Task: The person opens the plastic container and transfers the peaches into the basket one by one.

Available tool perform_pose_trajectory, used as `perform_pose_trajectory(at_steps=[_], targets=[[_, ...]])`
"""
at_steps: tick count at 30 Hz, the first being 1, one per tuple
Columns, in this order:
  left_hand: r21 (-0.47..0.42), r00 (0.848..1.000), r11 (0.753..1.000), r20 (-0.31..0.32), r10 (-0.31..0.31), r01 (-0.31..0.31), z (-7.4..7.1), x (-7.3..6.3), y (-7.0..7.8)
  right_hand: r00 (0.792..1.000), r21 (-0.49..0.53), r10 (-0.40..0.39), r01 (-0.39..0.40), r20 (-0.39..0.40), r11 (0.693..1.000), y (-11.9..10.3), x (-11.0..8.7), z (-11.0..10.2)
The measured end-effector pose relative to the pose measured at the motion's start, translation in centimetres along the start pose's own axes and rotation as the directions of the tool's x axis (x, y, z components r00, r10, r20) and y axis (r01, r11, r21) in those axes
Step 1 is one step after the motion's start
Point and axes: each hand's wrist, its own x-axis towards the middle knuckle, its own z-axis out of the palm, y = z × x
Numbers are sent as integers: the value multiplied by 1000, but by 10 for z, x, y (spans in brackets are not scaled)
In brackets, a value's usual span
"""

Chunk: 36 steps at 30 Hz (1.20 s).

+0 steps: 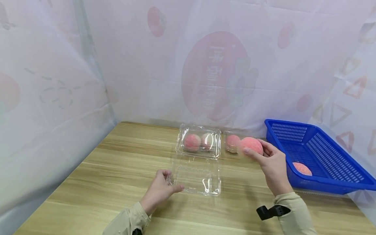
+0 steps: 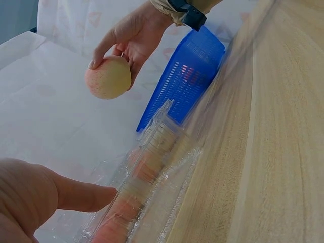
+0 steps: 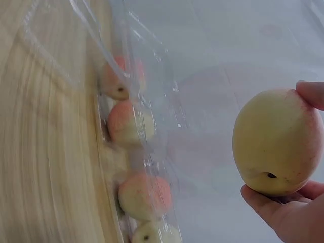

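Note:
My left hand (image 1: 158, 189) grips the left edge of a clear plastic clamshell box (image 1: 215, 189), its thumb along the near side. In the left wrist view the thumb lies against the clear plastic. My right hand (image 1: 274, 163) holds a pink and cream peach (image 1: 252, 146) up between thumb and fingers, left of the blue basket. The right wrist view shows the yellowish side of this peach (image 3: 276, 147) with a small dark hole. Just behind the gripped plastic, two peaches (image 1: 192, 142) sit under clear plastic.
Another clear box (image 1: 227, 133) with a peach (image 1: 232, 143) stands at the back, partly hidden behind the held peach. A blue perforated basket (image 1: 337, 186) stands at the right with a peach (image 1: 302, 168) inside. Printed cloth (image 1: 132, 65) hangs behind the wooden table (image 1: 97, 182).

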Motion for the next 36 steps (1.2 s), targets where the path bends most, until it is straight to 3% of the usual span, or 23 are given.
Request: perform_pose_trajectory(at_steps=[12, 19, 24, 36], targets=[[-5, 1000, 1000, -1, 7, -7, 0, 0, -1, 996, -155, -70, 61, -56, 986, 0, 4, -37], [-2, 1000, 1000, 3, 10, -10, 0, -2, -1, 992, -43, -75, 71, -100, 997, -2, 8, -53], [1, 1000, 1000, 5, 15, -15, 0, -3, 0, 990, -16, -66, 64, -124, 998, -3, 8, -73], [-7, 1000, 1000, 2, 17, -17, -3, -4, 0, 986, 97, 17, -1, -165, 995, 5, 10, -115]])
